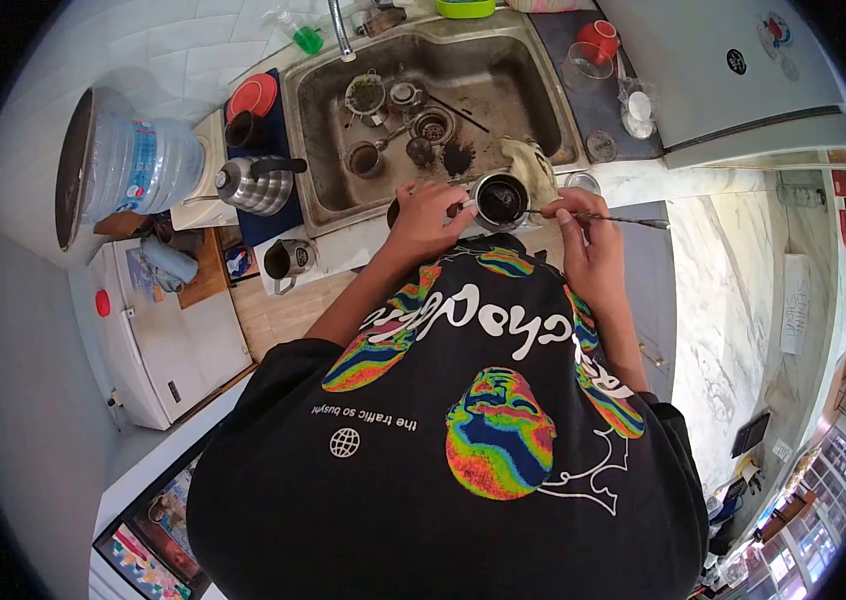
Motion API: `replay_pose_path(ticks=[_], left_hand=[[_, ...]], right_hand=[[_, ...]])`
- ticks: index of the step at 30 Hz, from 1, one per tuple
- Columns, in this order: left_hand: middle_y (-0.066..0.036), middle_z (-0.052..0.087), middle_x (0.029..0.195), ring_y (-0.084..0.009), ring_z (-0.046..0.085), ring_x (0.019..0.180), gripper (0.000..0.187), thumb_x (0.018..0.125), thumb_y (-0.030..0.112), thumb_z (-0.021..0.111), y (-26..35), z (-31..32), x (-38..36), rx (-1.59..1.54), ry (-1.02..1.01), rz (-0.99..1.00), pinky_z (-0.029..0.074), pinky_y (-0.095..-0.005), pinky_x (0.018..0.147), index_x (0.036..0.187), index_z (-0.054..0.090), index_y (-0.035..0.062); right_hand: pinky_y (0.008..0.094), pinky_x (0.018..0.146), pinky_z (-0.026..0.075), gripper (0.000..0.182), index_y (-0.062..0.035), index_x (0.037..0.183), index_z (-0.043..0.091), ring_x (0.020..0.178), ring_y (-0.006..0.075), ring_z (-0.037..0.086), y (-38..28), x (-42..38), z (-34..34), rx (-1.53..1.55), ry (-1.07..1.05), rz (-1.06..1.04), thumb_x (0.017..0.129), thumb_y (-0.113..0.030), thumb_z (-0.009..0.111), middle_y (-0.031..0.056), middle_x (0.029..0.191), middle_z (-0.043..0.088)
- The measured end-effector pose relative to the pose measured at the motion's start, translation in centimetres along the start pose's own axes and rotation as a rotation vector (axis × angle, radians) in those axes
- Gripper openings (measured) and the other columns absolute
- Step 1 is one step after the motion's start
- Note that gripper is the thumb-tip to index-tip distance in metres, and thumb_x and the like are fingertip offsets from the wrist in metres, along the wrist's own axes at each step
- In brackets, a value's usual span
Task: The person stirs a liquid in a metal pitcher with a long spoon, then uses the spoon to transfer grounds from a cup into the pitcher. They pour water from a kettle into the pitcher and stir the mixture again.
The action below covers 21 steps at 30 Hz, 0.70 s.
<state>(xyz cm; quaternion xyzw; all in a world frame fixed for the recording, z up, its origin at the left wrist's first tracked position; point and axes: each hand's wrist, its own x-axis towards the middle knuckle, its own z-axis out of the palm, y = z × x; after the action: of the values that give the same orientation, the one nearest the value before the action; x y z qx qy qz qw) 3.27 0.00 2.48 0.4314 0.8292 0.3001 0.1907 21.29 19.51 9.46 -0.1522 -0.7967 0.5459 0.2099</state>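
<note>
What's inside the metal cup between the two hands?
Inside the metal cup: dark contents, slightly glossy. Liquid or solid, can't tell. The cup's bottom is covered by them.

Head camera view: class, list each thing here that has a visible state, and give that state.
steel cup: uncovered, dark contents inside
long stirrer: held in the right hand
sink: soiled with dark residue
faucet: no flow visible
strainer: holding greenish residue
cloth: crumpled at sink's front edge
clear bottle: partly filled, green liquid
steel pitcher: upright, uncovered
</note>
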Motion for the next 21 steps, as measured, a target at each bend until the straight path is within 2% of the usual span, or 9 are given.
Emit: replay_pose_path(ticks=[2,5,8,11,14,21], left_hand=[[-0.009,0.066,0.096,-0.0298,0.061,0.103,0.025,0.095,0.034,0.065,0.0,-0.1,0.0,0.001,-0.026,-0.017,0.03,-0.0539,0.105,0.098,0.067,0.0098],[-0.009,0.066,0.095,-0.0297,0.061,0.102,0.025,0.095,0.035,0.066,0.2,-0.4,0.1,-0.004,-0.06,-0.042,0.03,-0.0541,0.105,0.098,0.068,0.0103],[-0.009,0.066,0.095,-0.0296,0.061,0.101,0.026,0.095,0.037,0.066,-0.1,-0.5,0.0,-0.011,-0.04,-0.034,0.03,-0.0542,0.105,0.098,0.068,0.0107],[-0.008,0.066,0.095,-0.029,0.062,0.1,0.026,0.095,0.037,0.066,-0.3,-0.2,-0.2,0.012,0.016,0.016,0.03,-0.0541,0.105,0.098,0.069,0.0115],[-0.008,0.066,0.095,-0.029,0.061,0.099,0.026,0.095,0.037,0.066,0.1,-1.1,0.0,0.0,-0.033,-0.025,0.03,-0.0535,0.105,0.099,0.069,0.0113],[-0.009,0.066,0.095,-0.0287,0.061,0.098,0.026,0.094,0.036,0.067,-0.3,-0.8,0.2,-0.029,-0.039,-0.006,0.032,-0.0505,0.104,0.098,0.069,0.0101]], right_hand=[[0.0368,0.085,0.058,0.025,-0.0004,0.127,0.054,0.095,0.0285,0.076,0.3,0.1,0.2,-0.011,0.026,-0.035,0.102,0.001,0.056,0.0159,0.101,0.076],[0.0368,0.086,0.058,0.025,-0.0005,0.128,0.055,0.096,0.0278,0.076,0.2,0.0,0.0,-0.024,0.057,0.027,0.103,0.0,0.055,0.0165,0.101,0.076],[0.0312,0.087,0.055,0.028,0.0008,0.132,0.054,0.099,0.0187,0.071,0.3,0.5,-0.2,0.034,0.057,0.059,0.105,0.001,0.053,0.014,0.105,0.073],[0.0362,0.087,0.057,0.027,-0.0008,0.13,0.055,0.096,0.0249,0.075,0.0,1.1,-0.2,-0.028,0.082,0.039,0.103,-0.002,0.056,0.0155,0.101,0.076],[0.0369,0.086,0.056,0.026,-0.0009,0.129,0.056,0.096,0.0263,0.075,0.2,1.4,-0.2,0.026,0.091,0.021,0.103,-0.002,0.056,0.0149,0.1,0.076],[0.0386,0.085,0.056,0.027,-0.0028,0.127,0.056,0.094,0.0303,0.074,0.7,1.7,0.2,-0.1,0.05,-0.065,0.101,0.0,0.058,0.0154,0.1,0.075]])
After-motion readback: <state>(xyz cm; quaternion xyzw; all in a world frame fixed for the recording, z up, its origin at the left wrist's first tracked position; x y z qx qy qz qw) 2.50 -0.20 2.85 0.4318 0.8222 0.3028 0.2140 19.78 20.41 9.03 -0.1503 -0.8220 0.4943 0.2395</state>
